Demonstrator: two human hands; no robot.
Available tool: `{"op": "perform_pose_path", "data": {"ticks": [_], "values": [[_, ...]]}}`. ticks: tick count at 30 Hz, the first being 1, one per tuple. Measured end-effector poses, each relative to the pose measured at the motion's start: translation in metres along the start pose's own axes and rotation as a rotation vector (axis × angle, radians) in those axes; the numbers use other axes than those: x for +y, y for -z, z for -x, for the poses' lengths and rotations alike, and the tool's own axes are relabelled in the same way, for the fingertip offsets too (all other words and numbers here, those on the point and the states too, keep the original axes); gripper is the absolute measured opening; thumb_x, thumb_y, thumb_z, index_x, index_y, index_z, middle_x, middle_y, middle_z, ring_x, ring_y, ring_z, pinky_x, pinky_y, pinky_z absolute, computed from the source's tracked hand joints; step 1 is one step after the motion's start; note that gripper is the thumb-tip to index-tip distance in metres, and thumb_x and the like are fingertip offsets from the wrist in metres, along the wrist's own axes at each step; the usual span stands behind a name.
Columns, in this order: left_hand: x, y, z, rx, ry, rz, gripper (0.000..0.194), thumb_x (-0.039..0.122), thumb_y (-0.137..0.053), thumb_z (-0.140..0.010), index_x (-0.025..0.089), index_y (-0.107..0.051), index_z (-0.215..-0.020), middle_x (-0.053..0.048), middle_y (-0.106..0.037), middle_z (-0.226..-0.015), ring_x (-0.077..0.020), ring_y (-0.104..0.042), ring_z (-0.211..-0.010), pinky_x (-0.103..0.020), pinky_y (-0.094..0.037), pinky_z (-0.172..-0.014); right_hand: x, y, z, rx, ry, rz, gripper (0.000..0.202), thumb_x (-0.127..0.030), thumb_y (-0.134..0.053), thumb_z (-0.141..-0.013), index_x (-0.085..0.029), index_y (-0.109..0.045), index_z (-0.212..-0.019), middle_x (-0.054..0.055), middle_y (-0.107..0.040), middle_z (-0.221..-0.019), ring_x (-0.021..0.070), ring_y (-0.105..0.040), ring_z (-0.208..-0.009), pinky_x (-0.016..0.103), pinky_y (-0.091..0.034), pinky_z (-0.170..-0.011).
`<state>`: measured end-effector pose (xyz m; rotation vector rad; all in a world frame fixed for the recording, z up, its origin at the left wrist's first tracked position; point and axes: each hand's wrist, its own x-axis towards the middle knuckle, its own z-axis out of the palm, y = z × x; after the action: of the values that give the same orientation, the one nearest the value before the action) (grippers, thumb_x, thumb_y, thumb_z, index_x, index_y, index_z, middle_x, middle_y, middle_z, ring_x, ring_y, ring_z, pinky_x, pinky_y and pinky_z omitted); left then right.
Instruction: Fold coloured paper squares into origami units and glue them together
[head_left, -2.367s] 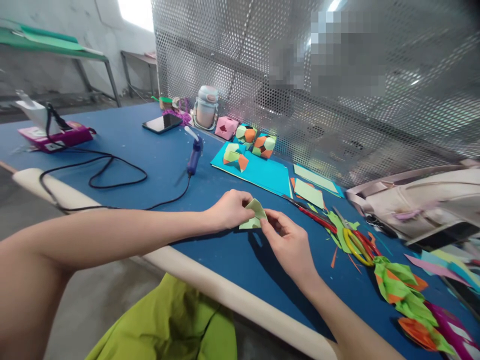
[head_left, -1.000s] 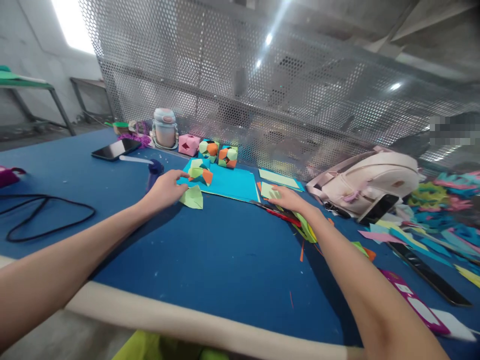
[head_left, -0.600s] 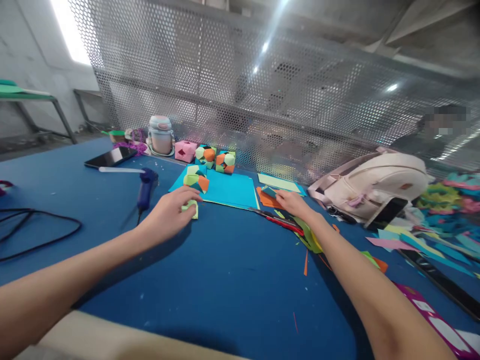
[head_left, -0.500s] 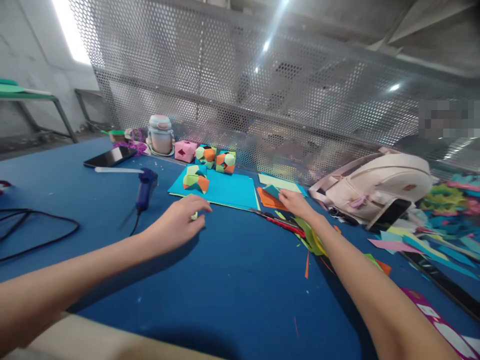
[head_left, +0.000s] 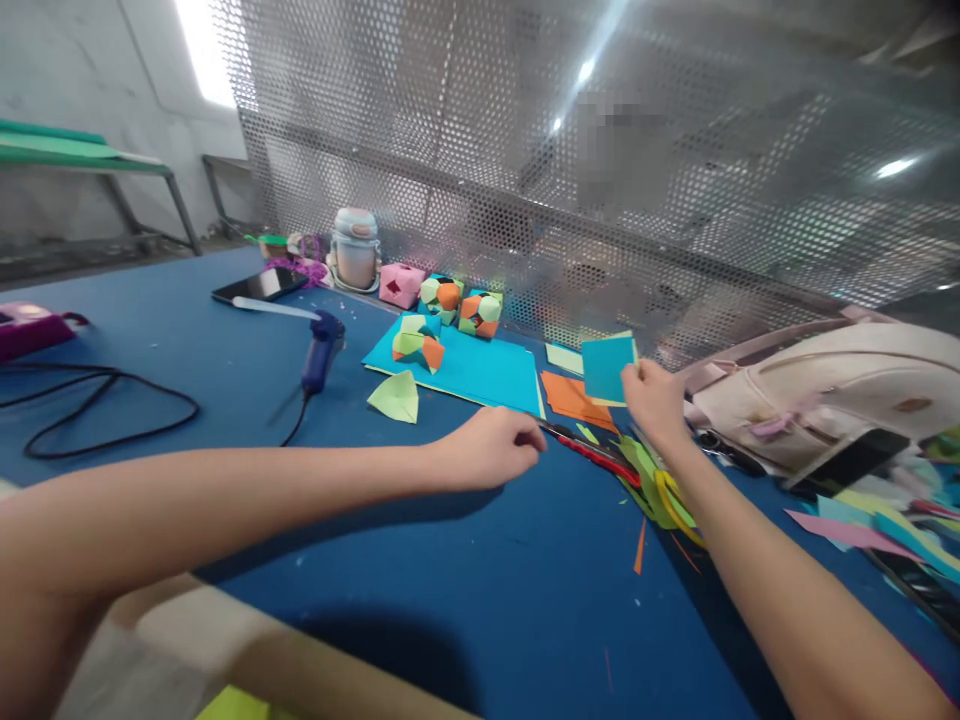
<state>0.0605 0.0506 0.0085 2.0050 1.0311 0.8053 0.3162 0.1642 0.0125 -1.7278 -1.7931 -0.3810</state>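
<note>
My right hand pinches blue paper squares at their right edge. Pale green edges show behind the top sheet, and the squares are raised above an orange paper stack. Over the mid-table, my left hand is loosely curled with a gap between thumb and fingers, and nothing shows in it. Just beyond its fingertips lie red-handled scissors. A folded pale green paper piece rests to the left of that hand. Behind it, a partly built paper ball sits on large blue sheets.
A blue glue gun with a cord lies left, near a phone. Folded paper cubes and a jar line the perforated metal screen. At right are a pale backpack, paper scraps and a yellow ring handle.
My left hand has left the folded pale green piece on the table and moved right. My right hand has lifted the blue squares off the orange stack. The view has shifted right.
</note>
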Motion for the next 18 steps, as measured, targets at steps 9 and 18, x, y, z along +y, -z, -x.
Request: {"op": "perform_pose_path", "data": {"ticks": [9,18], "values": [[0.005,-0.031,-0.003,0.287,0.109,0.636,0.016,0.027,-0.052,-0.079,0.014,-0.052,-0.089,-0.004,-0.059,-0.086,-0.0105,-0.057,-0.07,-0.023,-0.046,-0.064,-0.097,0.053,0.089,-0.112,0.361,-0.309,0.026,-0.034,-0.041,-0.086,-0.02,-0.052,-0.066,-0.003,-0.047,-0.052,0.0107,-0.038,-0.045,0.024,-0.03,-0.051],[0.003,-0.02,0.038,0.3,0.225,0.555,0.025,0.034,-0.063,-0.071,0.016,-0.049,-0.082,0.001,-0.054,-0.076,-0.0117,-0.054,-0.07,-0.024,-0.044,-0.063,-0.111,0.063,0.13,-0.4,0.273,-0.603,0.027,-0.036,-0.044,-0.088,-0.018,-0.062,-0.078,-0.003,-0.052,-0.056,0.0101,-0.045,-0.048,0.021,-0.035,-0.047]]}}
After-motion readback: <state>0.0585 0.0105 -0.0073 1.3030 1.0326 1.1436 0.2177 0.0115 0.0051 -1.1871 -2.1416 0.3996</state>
